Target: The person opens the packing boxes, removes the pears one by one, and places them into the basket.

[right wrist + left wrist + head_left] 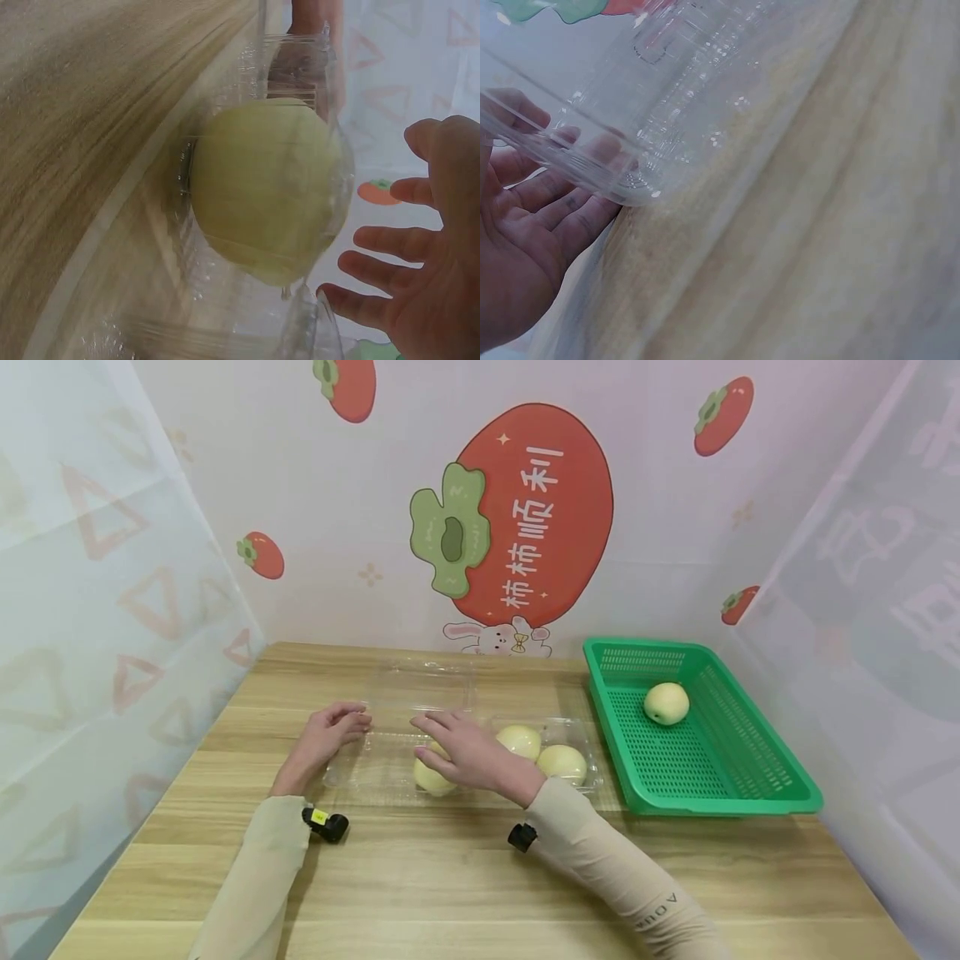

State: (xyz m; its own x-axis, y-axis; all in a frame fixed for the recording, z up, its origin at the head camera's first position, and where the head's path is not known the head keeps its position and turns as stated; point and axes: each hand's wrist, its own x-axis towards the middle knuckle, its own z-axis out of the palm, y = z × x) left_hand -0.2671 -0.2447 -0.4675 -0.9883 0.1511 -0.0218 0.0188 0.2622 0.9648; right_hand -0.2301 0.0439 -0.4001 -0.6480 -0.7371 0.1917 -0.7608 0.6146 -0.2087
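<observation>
Clear plastic packaging (375, 768) lies on the table, with pale yellow pears (562, 764) in its middle and right part. My left hand (333, 739) is at its left end, fingers loosely bent against the outer wall; in the left wrist view some of its fingers (592, 217) show through the transparent plastic (641, 176). Over the nearest pear (431, 779) my right hand (480, 756) hovers with fingers spread, partly hiding the fruit. The right wrist view has a pear (266, 191) behind clear plastic, and the right hand (420, 255) apart from it, holding nothing.
A green plastic basket (720, 810) stands to the right, one pear (666, 703) inside it. Behind the left part of the packaging lies a transparent panel (423, 681). A printed backdrop (645, 585) rises along the table's rear edge.
</observation>
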